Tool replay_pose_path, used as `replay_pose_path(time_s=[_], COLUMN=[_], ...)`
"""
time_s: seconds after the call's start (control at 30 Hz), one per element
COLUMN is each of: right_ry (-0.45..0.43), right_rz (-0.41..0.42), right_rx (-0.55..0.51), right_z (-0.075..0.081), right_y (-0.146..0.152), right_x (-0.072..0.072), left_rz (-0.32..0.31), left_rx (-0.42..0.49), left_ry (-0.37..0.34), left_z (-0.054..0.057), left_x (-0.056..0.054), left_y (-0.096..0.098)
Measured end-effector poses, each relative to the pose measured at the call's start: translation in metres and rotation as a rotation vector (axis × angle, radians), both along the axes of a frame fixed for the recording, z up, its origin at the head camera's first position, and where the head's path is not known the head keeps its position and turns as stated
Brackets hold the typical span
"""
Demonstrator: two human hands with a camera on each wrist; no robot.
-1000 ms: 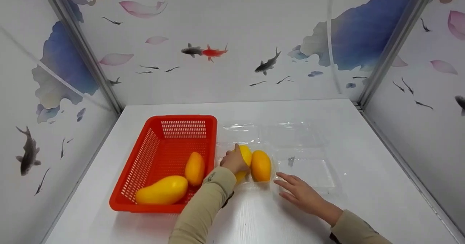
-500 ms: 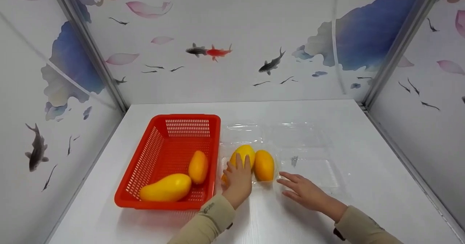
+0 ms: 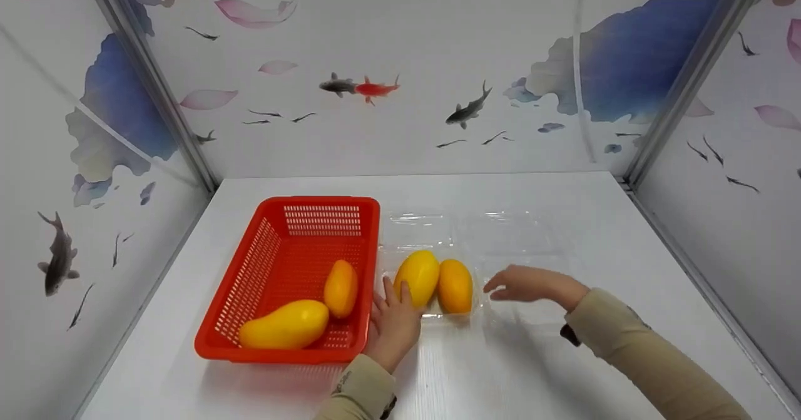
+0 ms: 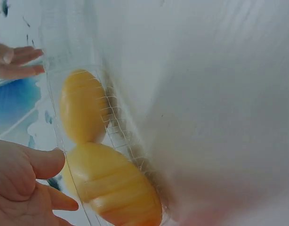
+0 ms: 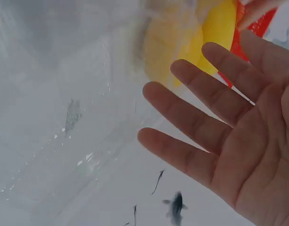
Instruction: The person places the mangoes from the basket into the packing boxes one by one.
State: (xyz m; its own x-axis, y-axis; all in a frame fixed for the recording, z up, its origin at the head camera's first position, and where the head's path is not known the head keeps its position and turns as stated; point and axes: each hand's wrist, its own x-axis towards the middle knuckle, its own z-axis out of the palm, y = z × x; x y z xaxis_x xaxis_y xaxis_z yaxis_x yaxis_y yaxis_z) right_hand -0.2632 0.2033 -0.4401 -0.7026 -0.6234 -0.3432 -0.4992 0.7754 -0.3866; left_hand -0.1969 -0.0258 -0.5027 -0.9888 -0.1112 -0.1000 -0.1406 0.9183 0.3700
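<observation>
Two yellow mangoes lie side by side in a see-through plastic box (image 3: 432, 315), its lid (image 3: 418, 229) folded back behind them. The left mango (image 3: 422, 271) is lighter yellow; the right mango (image 3: 455, 285) is more orange. My left hand (image 3: 393, 327) is by the box's near left corner, fingers spread, overlapping the left mango's lower edge in the head view. In the left wrist view, that hand (image 4: 22, 181) has thumb and fingers apart at the box's rim. Over the second transparent box, my right hand (image 3: 529, 283) hovers; its fingers extend without a grip in the right wrist view.
A red plastic basket (image 3: 209, 345) stands to the left, close beside the box. It holds a large yellow mango (image 3: 285, 326) and a smaller orange one (image 3: 341, 288). A second see-through box (image 3: 510, 232) lies open on the right. Printed panels (image 3: 388, 138) enclose the table.
My left hand has let go of the left mango and drawn back down and left, toward the basket. My right hand has risen slightly and turned over the second box.
</observation>
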Motion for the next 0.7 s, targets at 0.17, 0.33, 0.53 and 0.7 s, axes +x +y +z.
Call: replay_pose_path(time_s=[0.17, 0.33, 0.53, 0.7], right_ry=[-0.013, 0.009, 0.161, 0.127], right_rz=[-0.238, -0.483, -0.624, -0.649], right_rx=[-0.123, -0.169, -0.102, -0.166], right_z=[0.006, -0.016, -0.045, -0.056], right_y=[-0.010, -0.023, -0.028, -0.035], right_x=[-0.056, -0.095, -0.108, -0.110], left_rz=[0.025, 0.047, -0.003, -0.013], left_rx=[0.060, 0.122, 0.126, 0.138], left_ry=[0.046, 0.029, 0.021, 0.011], left_z=[-0.006, -0.008, -0.006, -0.004], left_x=[-0.001, 0.000, 0.001, 0.000], left_y=[-0.002, -0.004, -0.004, -0.005])
